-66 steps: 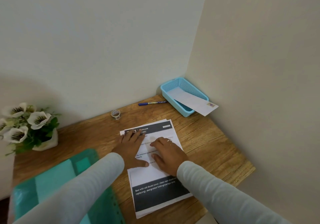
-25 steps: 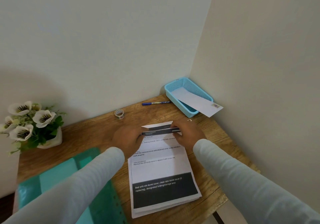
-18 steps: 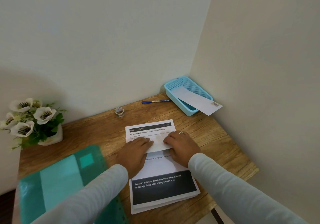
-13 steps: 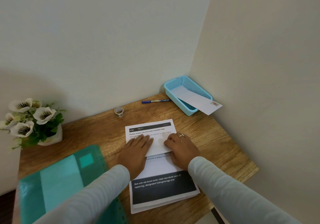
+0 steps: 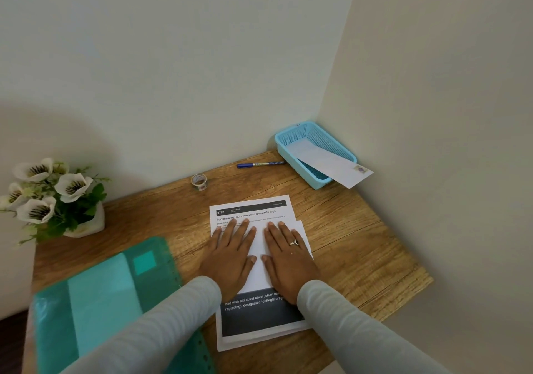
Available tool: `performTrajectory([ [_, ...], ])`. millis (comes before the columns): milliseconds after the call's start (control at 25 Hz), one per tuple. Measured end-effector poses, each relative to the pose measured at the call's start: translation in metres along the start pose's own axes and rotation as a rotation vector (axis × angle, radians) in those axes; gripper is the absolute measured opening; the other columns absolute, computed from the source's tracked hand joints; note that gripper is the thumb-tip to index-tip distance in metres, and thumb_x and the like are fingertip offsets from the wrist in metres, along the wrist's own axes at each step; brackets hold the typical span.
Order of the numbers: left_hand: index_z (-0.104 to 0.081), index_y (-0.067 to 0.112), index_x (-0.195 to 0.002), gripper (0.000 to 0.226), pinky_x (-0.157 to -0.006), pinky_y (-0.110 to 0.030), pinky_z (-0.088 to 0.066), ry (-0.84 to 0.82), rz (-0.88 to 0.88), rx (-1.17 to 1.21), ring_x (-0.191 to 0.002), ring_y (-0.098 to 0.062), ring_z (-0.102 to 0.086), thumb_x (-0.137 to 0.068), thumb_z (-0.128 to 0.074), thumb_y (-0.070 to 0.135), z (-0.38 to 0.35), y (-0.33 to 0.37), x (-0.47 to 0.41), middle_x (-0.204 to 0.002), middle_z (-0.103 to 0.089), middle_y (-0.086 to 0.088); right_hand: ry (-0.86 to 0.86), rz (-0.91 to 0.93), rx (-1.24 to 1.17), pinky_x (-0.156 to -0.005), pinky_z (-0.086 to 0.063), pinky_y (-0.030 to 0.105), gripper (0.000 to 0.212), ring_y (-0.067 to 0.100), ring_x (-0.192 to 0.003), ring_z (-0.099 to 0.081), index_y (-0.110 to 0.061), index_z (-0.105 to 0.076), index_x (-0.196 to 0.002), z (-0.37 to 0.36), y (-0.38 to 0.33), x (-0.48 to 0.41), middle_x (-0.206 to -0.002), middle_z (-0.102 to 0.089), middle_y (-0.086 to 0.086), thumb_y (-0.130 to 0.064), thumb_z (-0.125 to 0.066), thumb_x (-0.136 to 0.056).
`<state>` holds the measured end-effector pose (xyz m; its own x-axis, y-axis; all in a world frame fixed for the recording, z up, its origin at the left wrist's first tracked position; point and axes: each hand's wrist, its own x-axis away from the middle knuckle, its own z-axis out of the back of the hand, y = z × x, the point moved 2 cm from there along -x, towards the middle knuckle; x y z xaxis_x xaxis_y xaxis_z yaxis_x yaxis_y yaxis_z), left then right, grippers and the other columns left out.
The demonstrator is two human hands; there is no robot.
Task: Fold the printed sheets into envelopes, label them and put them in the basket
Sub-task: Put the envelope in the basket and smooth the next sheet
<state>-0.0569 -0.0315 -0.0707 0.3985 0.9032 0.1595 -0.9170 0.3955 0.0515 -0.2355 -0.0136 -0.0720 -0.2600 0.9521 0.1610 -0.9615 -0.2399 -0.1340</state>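
A stack of printed sheets (image 5: pixel 259 320) lies on the wooden desk (image 5: pixel 352 241) in front of me. The top sheet (image 5: pixel 251 213) has its far part folded over toward me. My left hand (image 5: pixel 230 255) and my right hand (image 5: pixel 288 255) press flat on the folded flap, fingers straight, side by side. A blue mesh basket (image 5: pixel 310 134) stands in the far right corner with a white envelope (image 5: pixel 340 168) leaning out over its near rim. A blue pen (image 5: pixel 259 165) lies left of the basket. A small tape roll (image 5: pixel 199 181) sits near the back wall.
A teal plastic folder (image 5: pixel 95 298) lies at the near left of the desk. A white pot of artificial white flowers (image 5: pixel 49 200) stands at the far left. Walls close the desk at the back and on the right.
Both hands lifted the far edge of the top sheet, folded it toward me and laid it down. Since then they have slid slightly toward me while pressing the fold flat.
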Motion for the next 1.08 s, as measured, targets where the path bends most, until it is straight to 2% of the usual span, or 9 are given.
performTrajectory([
  [160,0.007,0.025,-0.162,0.072,-0.126,-0.051,0.0,-0.018,0.115,-0.02,-0.156,-0.027,0.013,-0.102,-0.009,0.06,0.001,-0.028,0.002,-0.17,0.012,-0.001,0.001,-0.048,0.005,-0.127,0.006,0.044,0.08,0.022,-0.159,0.009,-0.02,0.005,-0.164,-0.001,0.012,0.003,-0.173,0.006,0.001,-0.065,-0.001,-0.099],
  [360,0.009,0.022,-0.162,0.075,-0.126,-0.052,-0.001,-0.034,0.149,-0.066,-0.156,-0.029,0.011,-0.101,-0.008,0.063,0.001,-0.037,0.004,-0.17,0.013,-0.003,-0.015,-0.088,0.001,-0.128,0.004,0.046,0.078,0.026,-0.159,0.005,-0.014,0.002,-0.164,0.003,0.002,0.001,-0.173,0.004,0.007,-0.062,-0.013,-0.104],
  [560,0.009,0.022,-0.162,0.074,-0.126,-0.053,0.001,-0.039,0.152,-0.06,-0.156,-0.03,0.013,-0.101,-0.008,0.061,0.0,-0.036,0.004,-0.17,0.014,-0.005,-0.043,0.106,0.02,-0.129,-0.001,0.045,0.068,0.027,-0.159,0.004,-0.015,-0.003,-0.165,0.012,-0.025,-0.002,-0.173,0.003,0.007,-0.05,-0.022,-0.109],
  [720,0.007,0.026,-0.162,0.069,-0.123,-0.056,0.004,-0.038,0.123,-0.004,-0.155,-0.033,0.015,-0.103,-0.014,0.057,-0.001,-0.021,0.001,-0.17,0.014,-0.005,-0.091,0.137,0.045,-0.129,0.002,0.047,0.066,0.026,-0.158,0.012,-0.02,0.002,-0.165,0.014,-0.031,-0.001,-0.173,0.01,0.003,-0.051,-0.017,-0.109],
  [880,0.009,0.025,-0.161,0.071,-0.123,-0.057,0.003,-0.051,0.103,-0.037,-0.154,-0.033,0.018,-0.102,-0.011,0.059,-0.004,-0.012,-0.002,-0.169,0.017,-0.005,-0.102,0.129,0.039,-0.129,0.005,0.045,0.07,0.023,-0.158,0.013,-0.021,0.004,-0.165,0.014,-0.027,-0.003,-0.173,0.011,0.0,-0.056,-0.015,-0.108],
  [1080,0.009,0.02,-0.161,0.08,-0.125,-0.056,-0.001,-0.057,0.178,-0.022,-0.155,-0.033,0.013,-0.099,-0.011,0.067,-0.001,-0.032,0.004,-0.17,0.015,-0.004,-0.109,0.054,0.061,-0.128,0.006,0.047,0.087,0.022,-0.157,0.018,-0.02,0.012,-0.164,0.015,0.02,0.006,-0.171,0.018,0.0,-0.073,-0.01,-0.099],
])
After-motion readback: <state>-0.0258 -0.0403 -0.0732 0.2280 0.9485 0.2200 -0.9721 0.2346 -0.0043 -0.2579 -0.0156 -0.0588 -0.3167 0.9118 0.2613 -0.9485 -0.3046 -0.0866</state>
